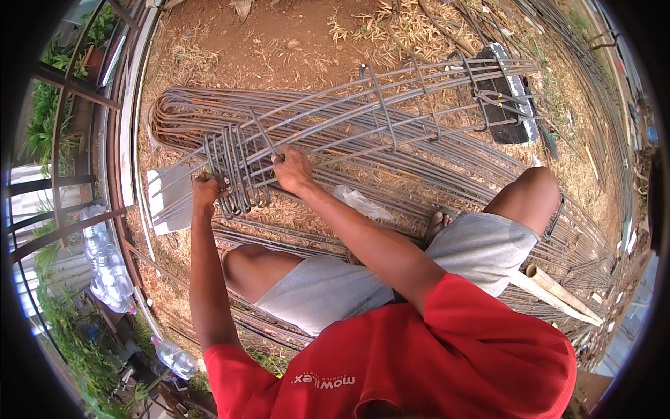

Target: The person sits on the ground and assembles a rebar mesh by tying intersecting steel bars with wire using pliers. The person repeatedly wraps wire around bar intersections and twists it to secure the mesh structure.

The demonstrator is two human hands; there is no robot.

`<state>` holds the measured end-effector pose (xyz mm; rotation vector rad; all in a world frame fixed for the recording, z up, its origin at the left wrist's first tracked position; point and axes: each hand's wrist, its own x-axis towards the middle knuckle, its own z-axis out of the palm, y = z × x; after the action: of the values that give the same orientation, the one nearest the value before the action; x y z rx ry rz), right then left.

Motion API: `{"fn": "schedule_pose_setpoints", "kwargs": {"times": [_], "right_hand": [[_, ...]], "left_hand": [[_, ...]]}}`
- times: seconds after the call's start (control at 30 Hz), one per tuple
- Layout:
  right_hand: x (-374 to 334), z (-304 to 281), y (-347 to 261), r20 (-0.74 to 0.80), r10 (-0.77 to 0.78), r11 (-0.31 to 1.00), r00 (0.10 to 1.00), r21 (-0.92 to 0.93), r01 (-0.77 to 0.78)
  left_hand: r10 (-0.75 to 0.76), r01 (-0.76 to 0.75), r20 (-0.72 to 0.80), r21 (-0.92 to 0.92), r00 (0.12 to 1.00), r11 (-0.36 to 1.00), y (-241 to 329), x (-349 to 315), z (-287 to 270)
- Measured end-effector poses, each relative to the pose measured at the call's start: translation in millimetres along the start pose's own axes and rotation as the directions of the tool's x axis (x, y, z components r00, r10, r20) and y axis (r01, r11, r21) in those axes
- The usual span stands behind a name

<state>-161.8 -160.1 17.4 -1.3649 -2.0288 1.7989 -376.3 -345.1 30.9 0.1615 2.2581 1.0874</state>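
Observation:
A long cage of steel reinforcing bars stretches from left to right in front of me. Toward its left end hangs a bunch of bent rectangular stirrups, packed close together round the bars. My left hand is closed at the left edge of this bunch, gripping the stirrups. A single stirrup stands tilted, apart from the bunch, and my right hand is closed on its lower part. Farther right, spaced stirrups sit on the bars. Pincers lie over the cage's right end.
A dark block with pale edges props the cage's right end. Beneath lies a stack of rusty bent bars. A pale board is under the left bar ends. Plastic bottles lie by the left railing; a bamboo pole is at right.

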Motion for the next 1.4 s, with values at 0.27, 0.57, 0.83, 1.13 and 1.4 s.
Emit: {"fn": "schedule_pose_setpoints", "kwargs": {"times": [0.27, 0.57, 0.83, 1.13, 1.4], "right_hand": [[28.9, -80.3, 31.4, -0.137, -0.034, 0.995, 0.990, 0.091, 0.046], [12.5, -121.0, 27.9, -0.297, -0.171, 0.985, 0.939, -0.075, 0.156], [-39.0, -154.7, 64.0, -0.175, -0.135, 0.989, 0.975, 0.029, 0.142], [-90.5, -192.6, 120.0, 0.046, -0.116, 0.989, 0.992, 0.101, 0.111], [-99.1, -193.6, 147.1, 0.048, -0.020, 0.960, 0.999, 0.281, 0.006]], "left_hand": [[0.058, -0.099, -0.225, -0.179, 0.973, 0.979, -17.5, 21.8, -27.3], [0.579, -0.175, -0.318, 0.750, 0.751, 0.638, 4.7, -17.3, -60.5], [0.362, -0.260, -0.065, 0.578, 0.930, 0.774, 5.1, -13.1, 14.1], [0.240, -0.178, -0.072, 0.477, 0.968, 0.861, 10.5, 19.6, 31.5], [0.220, -0.199, -0.103, 0.182, 0.970, 0.963, -31.4, 76.6, 16.8]]}}
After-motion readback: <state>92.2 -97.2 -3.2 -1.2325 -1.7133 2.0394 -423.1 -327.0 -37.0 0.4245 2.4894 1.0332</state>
